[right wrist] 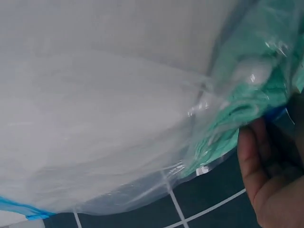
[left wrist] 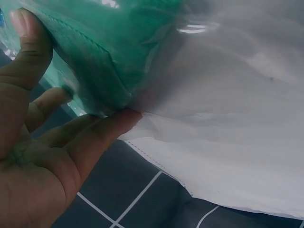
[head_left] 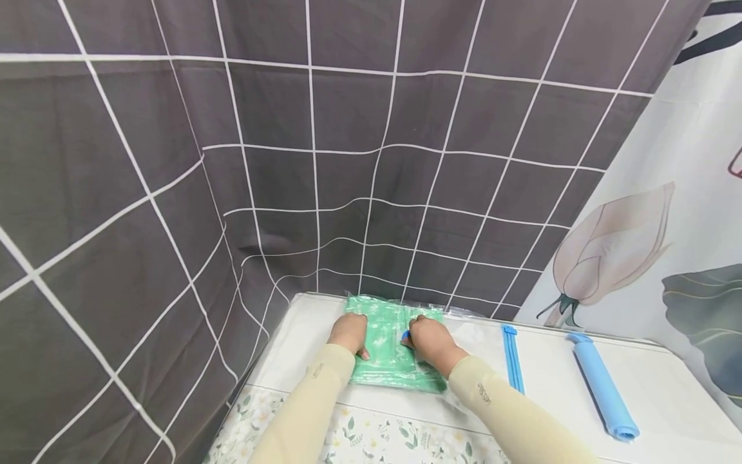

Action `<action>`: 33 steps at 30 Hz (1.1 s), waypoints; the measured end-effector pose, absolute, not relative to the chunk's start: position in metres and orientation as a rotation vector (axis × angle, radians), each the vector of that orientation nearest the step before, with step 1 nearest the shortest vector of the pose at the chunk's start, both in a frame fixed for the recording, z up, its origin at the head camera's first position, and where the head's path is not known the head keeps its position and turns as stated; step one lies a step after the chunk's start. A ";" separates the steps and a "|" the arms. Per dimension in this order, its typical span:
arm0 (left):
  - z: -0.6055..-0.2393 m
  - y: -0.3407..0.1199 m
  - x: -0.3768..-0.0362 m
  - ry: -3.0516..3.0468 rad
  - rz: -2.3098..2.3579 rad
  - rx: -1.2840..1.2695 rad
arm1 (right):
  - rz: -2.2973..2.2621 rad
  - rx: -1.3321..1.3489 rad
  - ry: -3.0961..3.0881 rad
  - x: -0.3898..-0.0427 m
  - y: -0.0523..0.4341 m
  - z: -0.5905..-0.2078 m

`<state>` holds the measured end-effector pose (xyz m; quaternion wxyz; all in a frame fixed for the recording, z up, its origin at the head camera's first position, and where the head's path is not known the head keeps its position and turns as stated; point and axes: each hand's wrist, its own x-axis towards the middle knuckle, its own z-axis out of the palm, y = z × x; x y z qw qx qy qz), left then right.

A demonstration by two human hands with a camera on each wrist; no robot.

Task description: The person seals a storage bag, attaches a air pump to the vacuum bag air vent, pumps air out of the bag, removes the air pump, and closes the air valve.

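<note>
A clear plastic bag (head_left: 387,364) with folded green cloth inside lies flat on the white table (head_left: 556,412) near its far edge. My left hand (head_left: 350,334) rests on the bag's left part. In the left wrist view its thumb (left wrist: 23,33) lies on the green cloth (left wrist: 114,47) and its fingers (left wrist: 109,128) touch the bag's edge. My right hand (head_left: 428,341) sits on the bag's right part with fingers curled, pinching a small blue slider (head_left: 405,335). The right wrist view shows that palm (right wrist: 266,175) beside the bag's clear edge (right wrist: 204,114).
A long blue clip (head_left: 513,357) and a blue cylindrical pump (head_left: 603,386) lie on the table to the right. Grey checked fabric (head_left: 290,161) hangs behind and to the left. A flower-print curtain (head_left: 666,225) hangs at the right. A floral cloth (head_left: 371,441) covers the near edge.
</note>
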<state>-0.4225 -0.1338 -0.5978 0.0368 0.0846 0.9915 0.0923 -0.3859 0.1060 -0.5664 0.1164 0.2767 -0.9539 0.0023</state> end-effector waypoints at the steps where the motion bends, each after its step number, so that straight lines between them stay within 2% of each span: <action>1: -0.596 -0.134 -0.422 3.045 0.285 0.268 | 0.000 0.760 -2.823 -0.379 0.101 -0.557; 6: -0.561 -0.133 -0.402 3.031 0.342 0.245 | -0.210 0.630 -2.855 -0.367 0.085 -0.536; 9: -0.531 -0.129 -0.381 3.007 0.377 0.212 | -0.229 0.662 -2.915 -0.362 0.084 -0.522; 11: -0.519 -0.127 -0.371 2.983 0.391 0.197 | -0.174 0.779 -2.930 -0.361 0.089 -0.518; 16: -0.527 -0.126 -0.372 2.992 0.388 0.201 | -0.004 1.117 -2.929 -0.360 0.103 -0.509; 19: -0.557 -0.128 -0.392 3.022 0.364 0.238 | 0.018 1.161 -2.941 -0.359 0.108 -0.508; 23: -0.588 -0.132 -0.414 3.036 0.344 0.280 | 0.027 1.072 -2.952 -0.360 0.107 -0.513; 26: -0.589 -0.133 -0.418 3.028 0.356 0.250 | 0.035 0.941 -2.959 -0.362 0.102 -0.517; 28: -0.585 -0.133 -0.416 3.029 0.350 0.232 | 0.042 0.863 -2.959 -0.361 0.099 -0.518; 31: -0.561 -0.131 -0.400 2.998 0.356 0.199 | 0.036 0.781 -2.943 -0.361 0.095 -0.519; 33: -0.550 -0.131 -0.391 3.011 0.340 0.210 | 0.026 0.777 -2.891 -0.368 0.097 -0.531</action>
